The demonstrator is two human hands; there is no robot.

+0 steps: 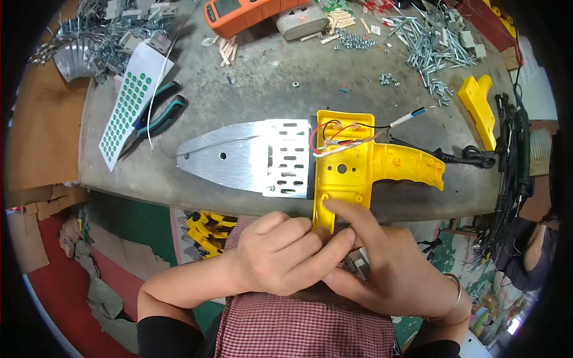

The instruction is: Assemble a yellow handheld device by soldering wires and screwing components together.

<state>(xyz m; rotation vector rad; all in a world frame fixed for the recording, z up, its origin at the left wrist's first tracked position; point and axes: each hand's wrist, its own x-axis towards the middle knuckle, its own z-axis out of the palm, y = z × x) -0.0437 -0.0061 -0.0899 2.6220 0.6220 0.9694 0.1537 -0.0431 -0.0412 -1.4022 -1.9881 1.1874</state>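
A plastic pipe welding iron lies on the bench, with a pointed metal heating plate (224, 156), a slotted metal guard (287, 158) and an open yellow handle housing (364, 161). Red, white and black wires (340, 138) run inside the housing. My left hand (280, 253) is closed by the housing's near edge, fingers curled; what they hold is hidden. My right hand (388, 262) is closed round a small grey block-shaped part (359, 262), its index finger reaching onto the housing's near corner. The fingers of both hands meet just below the housing.
Pliers (164, 116) and a sheet of green round stickers (128, 113) lie left. An orange meter (239, 15), screws (427, 45) and nuts (355, 40) sit at the back. A yellow handle cover (477, 110), a coiled plug cable (474, 156) and hanging black cables (507, 179) are right.
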